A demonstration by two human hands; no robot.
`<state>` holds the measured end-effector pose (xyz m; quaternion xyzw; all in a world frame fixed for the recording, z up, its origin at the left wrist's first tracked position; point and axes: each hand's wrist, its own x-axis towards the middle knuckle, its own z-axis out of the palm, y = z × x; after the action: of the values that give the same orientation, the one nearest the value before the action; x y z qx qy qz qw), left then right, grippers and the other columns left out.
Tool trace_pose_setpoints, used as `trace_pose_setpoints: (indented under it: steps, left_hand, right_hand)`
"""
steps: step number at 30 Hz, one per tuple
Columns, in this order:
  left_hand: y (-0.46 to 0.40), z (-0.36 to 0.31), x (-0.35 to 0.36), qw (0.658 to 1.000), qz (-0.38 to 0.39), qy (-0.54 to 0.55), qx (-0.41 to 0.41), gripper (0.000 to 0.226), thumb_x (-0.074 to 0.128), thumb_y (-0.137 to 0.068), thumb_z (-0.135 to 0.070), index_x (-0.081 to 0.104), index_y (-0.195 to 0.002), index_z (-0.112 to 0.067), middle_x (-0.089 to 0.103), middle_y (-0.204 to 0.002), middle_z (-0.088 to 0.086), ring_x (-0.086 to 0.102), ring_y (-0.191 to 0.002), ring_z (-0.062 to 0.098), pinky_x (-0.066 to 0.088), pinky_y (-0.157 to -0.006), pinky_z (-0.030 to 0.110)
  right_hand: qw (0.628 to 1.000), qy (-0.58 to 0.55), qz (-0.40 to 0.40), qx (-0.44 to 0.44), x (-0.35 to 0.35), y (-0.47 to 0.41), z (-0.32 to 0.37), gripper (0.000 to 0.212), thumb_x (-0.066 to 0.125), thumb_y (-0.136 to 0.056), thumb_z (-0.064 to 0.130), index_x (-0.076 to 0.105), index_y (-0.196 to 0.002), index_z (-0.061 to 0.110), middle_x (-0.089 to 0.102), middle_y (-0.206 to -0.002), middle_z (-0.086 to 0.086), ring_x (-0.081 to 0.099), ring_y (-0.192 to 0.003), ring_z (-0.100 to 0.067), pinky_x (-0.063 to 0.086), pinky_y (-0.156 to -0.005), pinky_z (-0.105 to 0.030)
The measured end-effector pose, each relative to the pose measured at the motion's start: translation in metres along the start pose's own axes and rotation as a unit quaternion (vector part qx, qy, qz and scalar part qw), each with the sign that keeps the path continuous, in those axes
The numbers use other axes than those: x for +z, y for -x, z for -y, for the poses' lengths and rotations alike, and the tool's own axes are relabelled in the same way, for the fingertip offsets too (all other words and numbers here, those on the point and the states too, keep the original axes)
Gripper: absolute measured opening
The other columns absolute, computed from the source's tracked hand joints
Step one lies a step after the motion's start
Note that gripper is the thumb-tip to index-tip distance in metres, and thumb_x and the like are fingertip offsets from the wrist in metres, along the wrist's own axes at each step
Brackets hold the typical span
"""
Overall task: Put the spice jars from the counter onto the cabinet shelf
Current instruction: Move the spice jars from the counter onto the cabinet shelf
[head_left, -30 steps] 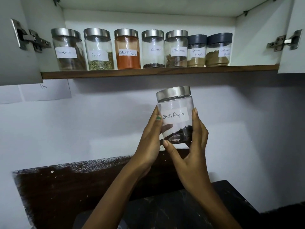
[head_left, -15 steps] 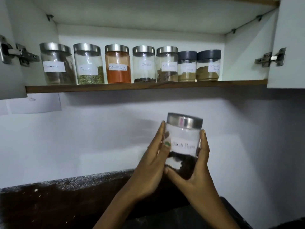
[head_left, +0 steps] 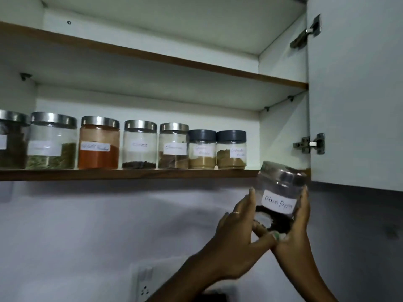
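Observation:
A clear jar labelled Black Pepper (head_left: 279, 192), with a steel lid and dark peppercorns at its bottom, is tilted in the air just below the right end of the lower cabinet shelf (head_left: 130, 174). My left hand (head_left: 237, 236) holds its left side and underside. My right hand (head_left: 298, 232) grips its right side. Several labelled spice jars stand in a row on the shelf, the rightmost being a dark-lidded jar (head_left: 231, 149). Bare shelf lies to the right of that jar.
The open cabinet door (head_left: 357, 94) hangs close at the right of the held jar, with a hinge (head_left: 309, 143) just above it. An upper shelf (head_left: 174, 59) runs overhead. A wall socket (head_left: 145, 284) sits low on the white wall.
Both hands have carried the Black Pepper jar up and to the right, from mid-wall to just under the shelf's right end. The view has tilted upward, so the counter is out of sight.

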<state>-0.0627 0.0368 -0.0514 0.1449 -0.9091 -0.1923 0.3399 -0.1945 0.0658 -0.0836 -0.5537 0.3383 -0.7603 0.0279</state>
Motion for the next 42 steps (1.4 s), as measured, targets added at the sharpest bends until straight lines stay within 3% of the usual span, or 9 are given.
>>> trace_pose_setpoints:
  steps: [2, 5, 11, 18, 25, 30, 36, 39, 42]
  left_hand:
    - [-0.034, -0.002, 0.000, 0.997, -0.029, -0.072, 0.023, 0.083, 0.042, -0.093, -0.053, -0.015, -0.149, -0.032, 0.006, -0.160, -0.014, 0.008, -0.144, 0.003, 0.006, -0.121, 0.041]
    - [-0.080, 0.003, 0.003, 0.987, -0.056, -0.145, 0.034, 0.081, 0.035, -0.095, -0.054, -0.017, -0.149, -0.023, -0.009, -0.160, -0.005, -0.007, -0.145, 0.005, -0.011, -0.118, 0.035]
    - [-0.126, 0.032, 0.005, 0.932, -0.105, -0.342, 0.060, 0.081, 0.030, -0.094, -0.058, -0.010, -0.151, -0.016, -0.015, -0.159, 0.001, -0.016, -0.146, 0.013, -0.015, -0.118, 0.035]
    - [-0.145, 0.070, -0.007, 0.837, -0.110, -0.527, 0.093, 0.081, 0.020, -0.093, -0.062, -0.002, -0.151, -0.010, -0.007, -0.160, 0.007, -0.017, -0.146, 0.019, -0.023, -0.112, 0.041]
    - [-0.148, 0.083, -0.004, 0.801, -0.126, -0.579, 0.086, 0.080, 0.025, -0.092, -0.061, 0.017, -0.150, -0.007, 0.015, -0.158, 0.010, 0.009, -0.147, 0.026, 0.005, -0.116, 0.049]
    - [-0.150, 0.084, -0.002, 0.805, -0.103, -0.581, 0.068, 0.082, 0.023, -0.093, -0.061, 0.003, -0.151, -0.008, 0.002, -0.160, 0.009, -0.004, -0.148, 0.025, -0.007, -0.117, 0.046]
    - [-0.149, 0.079, -0.003, 0.814, -0.081, -0.572, 0.059, 0.080, 0.026, -0.095, -0.059, -0.004, -0.151, -0.009, -0.006, -0.160, 0.009, -0.012, -0.147, 0.023, -0.016, -0.116, 0.040]
    - [-0.132, 0.069, -0.004, 0.829, -0.057, -0.554, 0.054, 0.078, 0.030, -0.095, -0.056, 0.000, -0.152, -0.011, 0.001, -0.161, 0.006, -0.003, -0.148, 0.022, -0.007, -0.119, 0.040]
    - [-0.091, 0.068, 0.000, 0.862, -0.034, -0.503, 0.055, 0.073, 0.038, -0.096, -0.050, 0.007, -0.152, -0.015, 0.009, -0.161, 0.004, 0.005, -0.148, 0.023, -0.002, -0.119, 0.043]
  right_hand:
    - [1.000, 0.012, 0.010, -0.021, -0.010, -0.034, -0.001, 0.106, 0.070, -0.070, 0.002, 0.008, -0.139, 0.053, 0.041, -0.132, 0.029, 0.054, -0.116, 0.005, 0.055, -0.084, -0.026]
    - [0.998, 0.059, 0.013, -0.035, -0.022, -0.084, -0.008, 0.114, 0.073, -0.062, 0.027, -0.001, -0.148, 0.039, 0.040, -0.128, 0.040, 0.048, -0.115, 0.015, 0.045, -0.091, -0.025]
    - [0.990, 0.131, 0.021, -0.041, -0.029, -0.154, -0.037, 0.115, 0.077, -0.074, 0.017, -0.009, -0.149, 0.030, 0.011, -0.158, 0.005, 0.022, -0.140, -0.009, 0.028, -0.114, -0.043]
    - [0.979, 0.193, 0.049, 0.044, -0.029, -0.183, -0.070, 0.107, 0.076, -0.075, 0.028, -0.001, -0.150, 0.027, 0.039, -0.141, -0.010, 0.040, -0.129, -0.026, 0.035, -0.107, -0.044]
    - [0.952, 0.292, 0.075, 0.050, -0.030, -0.191, -0.081, 0.099, 0.058, -0.072, 0.058, 0.007, -0.149, 0.023, 0.045, -0.133, 0.000, 0.042, -0.126, -0.018, 0.018, -0.113, -0.047]
    - [0.928, 0.356, 0.086, 0.072, -0.029, -0.193, -0.087, 0.102, 0.038, -0.067, 0.065, -0.001, -0.150, 0.022, 0.037, -0.147, -0.005, 0.028, -0.136, -0.023, 0.009, -0.111, -0.041]
    - [0.929, 0.358, 0.074, 0.058, -0.030, -0.188, -0.090, 0.103, 0.043, -0.073, 0.066, -0.003, -0.150, 0.015, 0.029, -0.153, -0.009, 0.016, -0.144, -0.028, 0.000, -0.115, -0.041]
    - [0.942, 0.331, 0.025, 0.048, -0.033, -0.170, -0.084, 0.094, 0.063, -0.085, 0.043, 0.002, -0.151, 0.016, 0.014, -0.158, -0.010, 0.007, -0.146, -0.030, 0.000, -0.117, -0.049]
    - [0.955, 0.296, -0.030, 0.012, -0.036, -0.121, -0.085, 0.082, 0.067, -0.084, 0.023, 0.017, -0.149, 0.017, 0.022, -0.155, -0.010, 0.019, -0.142, -0.030, 0.013, -0.116, -0.051]
